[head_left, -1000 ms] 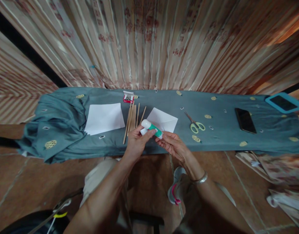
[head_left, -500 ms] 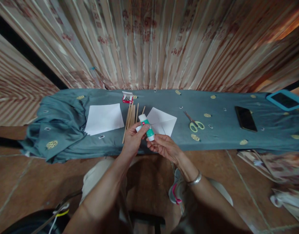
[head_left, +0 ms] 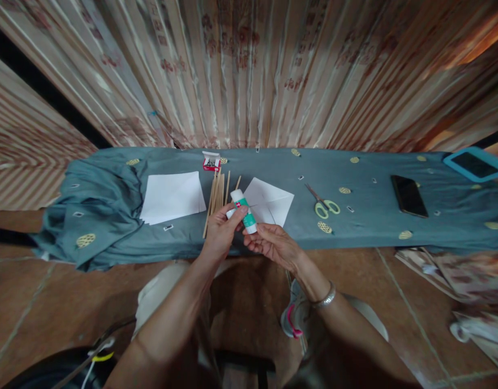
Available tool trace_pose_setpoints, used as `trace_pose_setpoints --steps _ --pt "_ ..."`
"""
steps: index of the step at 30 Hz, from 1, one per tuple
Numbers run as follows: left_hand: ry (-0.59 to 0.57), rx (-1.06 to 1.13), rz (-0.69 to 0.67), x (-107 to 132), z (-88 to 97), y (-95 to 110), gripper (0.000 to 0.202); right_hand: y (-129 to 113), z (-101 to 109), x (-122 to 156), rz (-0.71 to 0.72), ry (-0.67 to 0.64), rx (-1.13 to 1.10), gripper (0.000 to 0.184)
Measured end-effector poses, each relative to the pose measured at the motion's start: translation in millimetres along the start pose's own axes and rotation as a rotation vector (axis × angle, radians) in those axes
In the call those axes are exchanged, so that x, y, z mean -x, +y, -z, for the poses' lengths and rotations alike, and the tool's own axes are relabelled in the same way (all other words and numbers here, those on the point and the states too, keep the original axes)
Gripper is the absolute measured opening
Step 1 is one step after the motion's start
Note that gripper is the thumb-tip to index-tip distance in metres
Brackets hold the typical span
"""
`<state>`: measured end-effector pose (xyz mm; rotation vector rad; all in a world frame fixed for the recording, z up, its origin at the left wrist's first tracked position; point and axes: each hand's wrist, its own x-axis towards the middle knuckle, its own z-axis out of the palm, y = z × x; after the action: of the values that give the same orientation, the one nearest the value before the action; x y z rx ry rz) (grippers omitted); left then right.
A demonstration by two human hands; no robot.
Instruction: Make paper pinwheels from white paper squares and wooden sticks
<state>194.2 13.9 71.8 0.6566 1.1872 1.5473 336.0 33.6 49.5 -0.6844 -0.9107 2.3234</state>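
1. The green-and-white glue stick (head_left: 244, 212) was held tilted over the near side of the cloth-covered table (head_left: 374, 221), in front of the wooden sticks (head_left: 218, 195) and the folded white paper (head_left: 273, 201).
2. It was gripped by the left hand (head_left: 221, 228), the thumb laid along its side and the fingers curled beneath.
3. Its lower end was pinched by the right hand (head_left: 274, 243) between thumb and fingertips; the remaining fingers were loosely bent.
4. How firmly it was pressed could not be told.
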Motion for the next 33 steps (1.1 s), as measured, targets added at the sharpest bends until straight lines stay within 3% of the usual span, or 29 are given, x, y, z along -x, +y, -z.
trace_pose_setpoints --steps 14,33 --pt "0.002 -0.085 -0.097 1.9 -1.1 3.1 0.03 0.1 -0.2 -4.2 0.016 0.053 -0.047 0.032" --pt "-0.034 -0.092 -0.047 2.9 1.1 1.6 0.031 4.8 -0.7 -9.1 0.044 0.098 -0.148 0.03"
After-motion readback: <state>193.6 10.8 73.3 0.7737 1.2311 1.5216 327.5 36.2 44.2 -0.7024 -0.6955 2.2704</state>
